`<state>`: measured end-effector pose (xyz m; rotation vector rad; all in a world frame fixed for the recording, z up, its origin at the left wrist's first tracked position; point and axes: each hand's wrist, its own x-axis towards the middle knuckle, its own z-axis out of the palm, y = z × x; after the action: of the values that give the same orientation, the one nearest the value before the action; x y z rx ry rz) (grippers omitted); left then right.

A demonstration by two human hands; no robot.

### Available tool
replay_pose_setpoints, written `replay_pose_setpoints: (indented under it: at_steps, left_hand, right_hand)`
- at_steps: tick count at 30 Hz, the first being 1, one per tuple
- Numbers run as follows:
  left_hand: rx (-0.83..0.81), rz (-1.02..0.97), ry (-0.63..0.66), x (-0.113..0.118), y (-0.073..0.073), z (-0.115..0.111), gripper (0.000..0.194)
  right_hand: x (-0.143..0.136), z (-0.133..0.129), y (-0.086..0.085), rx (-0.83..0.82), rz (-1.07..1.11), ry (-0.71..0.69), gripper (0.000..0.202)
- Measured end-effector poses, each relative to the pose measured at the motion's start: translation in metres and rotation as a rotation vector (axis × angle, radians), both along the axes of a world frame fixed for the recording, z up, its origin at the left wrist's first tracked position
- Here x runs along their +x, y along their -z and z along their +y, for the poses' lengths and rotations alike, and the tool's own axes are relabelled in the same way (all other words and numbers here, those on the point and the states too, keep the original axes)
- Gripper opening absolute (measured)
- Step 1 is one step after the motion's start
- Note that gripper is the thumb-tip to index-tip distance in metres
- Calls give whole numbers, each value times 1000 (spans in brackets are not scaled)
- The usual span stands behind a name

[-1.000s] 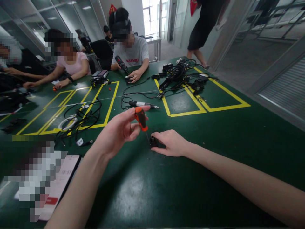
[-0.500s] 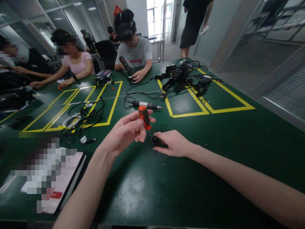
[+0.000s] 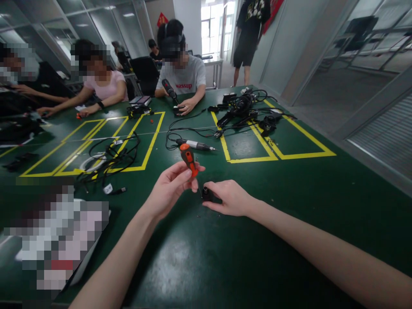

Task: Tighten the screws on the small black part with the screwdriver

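Note:
An orange and dark grey screwdriver (image 3: 189, 159) is pinched in the fingers of my left hand (image 3: 172, 186), handle up and tilted. Its thin shaft points down to a small black part (image 3: 207, 194) on the green table (image 3: 193, 257). My right hand (image 3: 230, 197) grips that part between thumb and fingers, its side resting low over the tabletop. Whether the screwdriver's tip sits in the part is too small to tell. Beyond my hands lies a silver and black electric screwdriver (image 3: 197, 145) with a black cord.
Tangled black cables (image 3: 243, 107) lie at the back right, more cables (image 3: 112, 156) at the left. Yellow tape (image 3: 254, 160) marks rectangles. A booklet (image 3: 80, 240) lies at the near left. Across the table, a person in grey (image 3: 189, 77) holds a tool; others sit left.
The view has shifted slightly. My left hand's screwdriver leans a little more to the left at its top. The standing person in the background has moved farther away.

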<state>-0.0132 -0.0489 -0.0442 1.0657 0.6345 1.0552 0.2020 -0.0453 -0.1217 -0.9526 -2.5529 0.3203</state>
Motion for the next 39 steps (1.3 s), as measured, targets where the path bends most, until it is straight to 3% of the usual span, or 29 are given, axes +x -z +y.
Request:
replay_pose_setpoints:
  at_steps: [10, 18, 25, 39]
  left_hand:
    - [-15, 31, -2, 4, 13, 2, 36]
    - [-50, -28, 33, 7, 10, -2, 37]
    - [-54, -7, -10, 10, 15, -1, 42]
    - [-77, -56, -13, 12, 14, -2, 36]
  right_hand:
    - [1, 1, 1, 10, 3, 1, 30]
    - [3, 1, -1, -4, 12, 2, 30]
    - [3, 1, 0, -8, 26, -1, 29]
    - [3, 2, -2, -19, 18, 4, 29]
